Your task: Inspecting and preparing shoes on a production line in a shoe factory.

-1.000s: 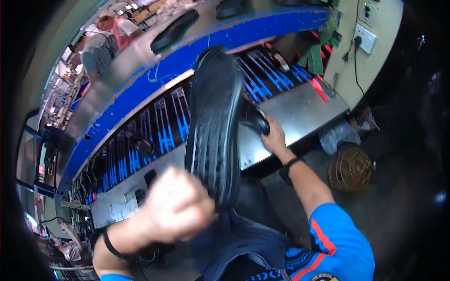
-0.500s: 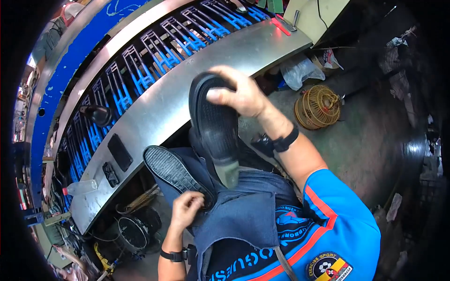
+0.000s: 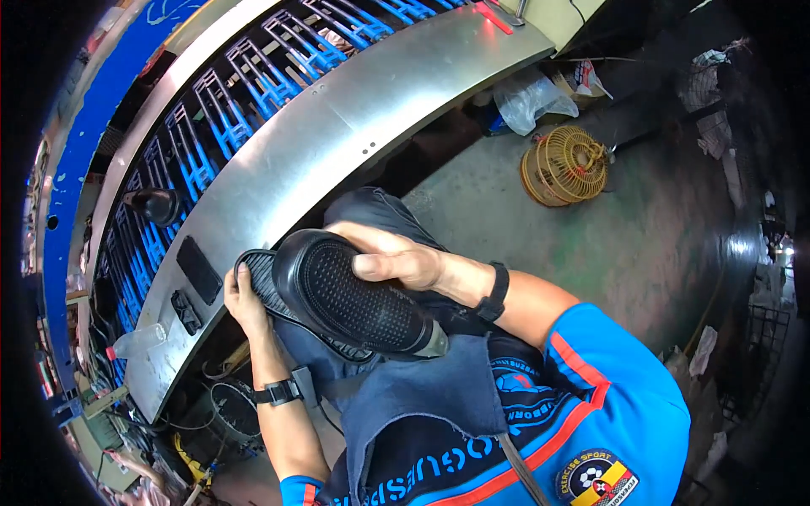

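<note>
My right hand [image 3: 401,257] grips a black shoe [image 3: 354,295] near its toe end, thumb lying across the dotted face turned toward me. A greenish-grey block, like a shoe last, shows at the shoe's other end. Partly behind the shoe lies a black ridged shoe sole [image 3: 263,280], tilted over my lap. The fingers of my left hand [image 3: 245,302] are closed on the sole's outer end. Shoe and sole overlap; whether they touch I cannot tell. Below them is my dark blue apron [image 3: 422,384].
A curved metal bench [image 3: 337,139] runs beyond my knees, with a phone [image 3: 199,268], a plastic bottle [image 3: 139,341] and a red-handled tool [image 3: 494,18]. Behind it stand blue rack bars [image 3: 245,93] and a black shoe [image 3: 154,205]. A wicker cage [image 3: 564,167] sits on the floor at right.
My right hand has brought the shoe down and left, over the sole. My left hand has moved from the sole's near end to its far end and closed on it.
</note>
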A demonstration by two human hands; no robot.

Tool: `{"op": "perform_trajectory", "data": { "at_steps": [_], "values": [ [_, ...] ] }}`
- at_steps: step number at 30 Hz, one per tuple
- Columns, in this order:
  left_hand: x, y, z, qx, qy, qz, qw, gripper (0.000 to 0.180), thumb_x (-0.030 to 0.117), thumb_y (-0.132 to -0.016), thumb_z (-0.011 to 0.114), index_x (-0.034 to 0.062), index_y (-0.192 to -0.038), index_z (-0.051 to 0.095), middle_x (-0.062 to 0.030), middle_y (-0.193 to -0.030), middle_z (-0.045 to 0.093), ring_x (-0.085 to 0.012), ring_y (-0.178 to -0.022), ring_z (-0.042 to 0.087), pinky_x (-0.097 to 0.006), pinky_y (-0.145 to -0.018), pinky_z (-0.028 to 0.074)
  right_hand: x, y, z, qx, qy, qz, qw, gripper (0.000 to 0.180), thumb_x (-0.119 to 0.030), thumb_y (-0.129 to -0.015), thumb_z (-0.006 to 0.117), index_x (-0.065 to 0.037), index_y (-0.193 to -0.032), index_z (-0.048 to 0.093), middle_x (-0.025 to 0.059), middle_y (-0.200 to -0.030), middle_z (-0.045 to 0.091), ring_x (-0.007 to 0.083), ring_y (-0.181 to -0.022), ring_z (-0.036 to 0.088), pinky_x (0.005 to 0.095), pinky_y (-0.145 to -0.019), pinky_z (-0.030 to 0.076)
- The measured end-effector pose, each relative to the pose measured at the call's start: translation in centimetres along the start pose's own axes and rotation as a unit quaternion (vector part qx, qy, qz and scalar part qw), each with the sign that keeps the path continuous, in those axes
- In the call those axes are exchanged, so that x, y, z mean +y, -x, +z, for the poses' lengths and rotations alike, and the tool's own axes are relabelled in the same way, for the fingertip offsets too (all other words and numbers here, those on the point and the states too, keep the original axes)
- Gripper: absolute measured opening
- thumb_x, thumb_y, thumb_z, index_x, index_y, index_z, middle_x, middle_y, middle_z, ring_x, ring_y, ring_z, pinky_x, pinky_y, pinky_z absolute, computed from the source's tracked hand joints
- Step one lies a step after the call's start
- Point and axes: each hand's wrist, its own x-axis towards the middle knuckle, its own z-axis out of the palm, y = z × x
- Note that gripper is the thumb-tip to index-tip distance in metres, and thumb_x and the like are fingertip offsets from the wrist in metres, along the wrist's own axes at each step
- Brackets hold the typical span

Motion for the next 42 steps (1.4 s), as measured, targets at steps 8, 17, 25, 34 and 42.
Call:
{"op": "perform_trajectory", "data": {
  "at_steps": [8, 17, 25, 34, 42],
  "values": [
    [6.0, 5.7, -1.0, -0.339, 0.397, -0.027, 0.852, 0.079, 0.057, -0.098, 0.049, -0.0023, -0.148, 0.036, -0.0274, -0.145, 0.046, -0.0414, -0.141, 0.038, -0.053, -0.118, 0.031, 2.1, 4.3, -1.7, 0.029, -0.095, 0.053, 0.994, 0.089, -0.051, -0.095, 0.062, -0.003, -0.156, 0.020, 0.0110, -0.148, 0.042, 0.0199, -0.134, 0.044, 0.0355, -0.112, 0.036],
    [10.2, 9.9, 1.7, -0.263, 0.315, -0.032, 0.911, 0.080, 0.061, -0.100, 0.037, -0.0075, -0.140, 0.045, -0.0296, -0.136, 0.054, -0.0412, -0.135, 0.046, -0.049, -0.114, 0.036, 3.3, 5.8, -1.7, 0.002, -0.056, 0.108, 0.993, 0.095, -0.056, -0.095, 0.059, -0.001, -0.158, 0.014, 0.0118, -0.153, 0.036, 0.0190, -0.138, 0.036, 0.0346, -0.117, 0.027],
    [13.3, 11.2, 0.9, -0.274, 0.264, 0.026, 0.924, 0.086, 0.066, -0.100, 0.025, -0.0082, -0.135, 0.050, -0.0276, -0.127, 0.060, -0.0360, -0.121, 0.057, -0.046, -0.102, 0.049, 0.8, 4.0, 1.1, -0.032, -0.073, 0.193, 0.978, 0.098, -0.055, -0.091, 0.065, 0.004, -0.155, 0.019, 0.0157, -0.152, 0.039, 0.0241, -0.138, 0.041, 0.0380, -0.115, 0.031],
    [15.6, 13.4, 1.8, -0.328, 0.141, 0.153, 0.921, 0.076, 0.057, -0.097, 0.031, -0.0077, -0.125, 0.058, -0.0264, -0.128, 0.059, -0.0383, -0.124, 0.056, -0.050, -0.108, 0.042, 0.8, 2.8, 5.7, -0.027, 0.097, 0.152, 0.983, 0.093, -0.069, -0.089, 0.056, 0.008, -0.141, 0.046, 0.0137, -0.131, 0.059, 0.0201, -0.121, 0.054, 0.0326, -0.104, 0.041],
    [16.0, 15.5, 2.0, -0.309, 0.066, 0.181, 0.931, 0.070, 0.049, -0.097, 0.031, -0.0091, -0.120, 0.062, -0.0285, -0.123, 0.063, -0.0401, -0.120, 0.058, -0.049, -0.106, 0.043, 0.9, 3.4, 5.3, -0.017, 0.181, 0.145, 0.973, 0.094, -0.075, -0.086, 0.055, 0.008, -0.129, 0.056, 0.0097, -0.113, 0.065, 0.0157, -0.103, 0.059, 0.0289, -0.090, 0.046]
  ]
}}
